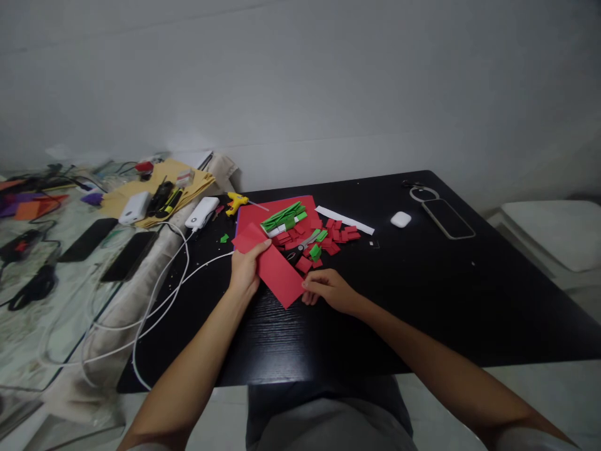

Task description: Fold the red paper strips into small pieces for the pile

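A strip of red paper (280, 279) slants over the front of the black table, between both hands. My left hand (246, 268) grips its left side, thumb on top and fingers underneath. At the lower right corner, my right hand (326, 290) pinches the paper's edge with curled fingers. Just beyond lie small folded red paper pieces (335, 235) and scissors (303, 246) with dark handles. Folded green paper strips (284, 216) rest in a bundle on a larger red sheet (253, 213), and a few green pieces (315, 252) lie near the scissors.
A yellow glue gun (236, 203) and a white power bank (201, 212) with a looping white cable (188, 275) are at the left. A white paper strip (345, 220), a white earbud case (400, 219) and a phone (448, 219) lie rightward. Left stands a cluttered second table (70, 282).
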`<action>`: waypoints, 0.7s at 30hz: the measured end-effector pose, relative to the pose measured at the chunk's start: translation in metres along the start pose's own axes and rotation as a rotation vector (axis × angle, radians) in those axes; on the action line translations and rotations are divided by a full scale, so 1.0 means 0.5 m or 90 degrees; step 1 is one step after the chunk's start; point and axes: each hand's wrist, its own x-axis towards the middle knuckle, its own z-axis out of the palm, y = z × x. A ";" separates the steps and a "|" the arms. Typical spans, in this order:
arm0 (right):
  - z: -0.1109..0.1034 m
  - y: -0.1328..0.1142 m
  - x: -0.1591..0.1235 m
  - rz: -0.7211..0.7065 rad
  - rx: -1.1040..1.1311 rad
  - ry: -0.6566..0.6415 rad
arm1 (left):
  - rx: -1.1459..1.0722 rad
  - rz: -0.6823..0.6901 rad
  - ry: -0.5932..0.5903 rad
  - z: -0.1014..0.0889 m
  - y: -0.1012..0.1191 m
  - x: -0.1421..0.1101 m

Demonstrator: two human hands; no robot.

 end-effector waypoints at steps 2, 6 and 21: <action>0.000 0.000 -0.001 0.001 -0.004 -0.001 | -0.004 0.007 0.008 -0.001 0.002 0.003; -0.003 -0.002 -0.003 -0.039 -0.059 0.027 | 0.001 -0.004 -0.011 -0.001 -0.001 0.000; 0.000 -0.004 -0.002 -0.104 -0.159 0.093 | 0.047 -0.083 -0.114 0.023 -0.048 -0.065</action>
